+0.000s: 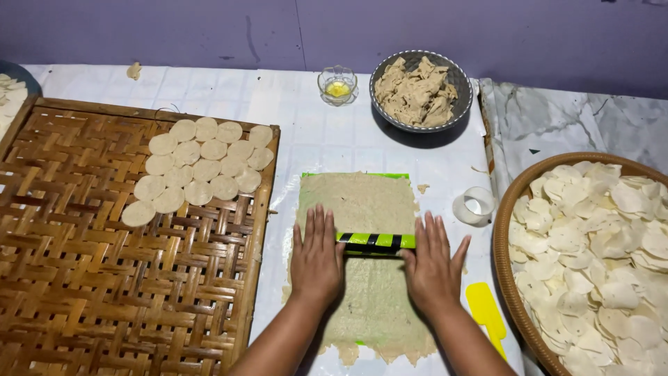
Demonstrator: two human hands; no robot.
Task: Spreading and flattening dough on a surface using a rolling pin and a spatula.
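A thin sheet of beige dough (362, 202) lies flat on a green mat in the middle of the table. Across it rests a green roller with black stripes (376, 241). My left hand (316, 254) presses flat on the roller's left end, fingers together. My right hand (433, 261) presses flat on its right end. Both palms face down, and the roller's ends are hidden under them.
A woven bamboo tray (104, 278) at left carries several round dough discs (198, 170). A round basket (504, 237) at right is full of discs. A bowl of dough scraps (421, 90), a small glass dish (337, 85), a white ring cutter (474, 206) and a yellow scraper (486, 310) stand nearby.
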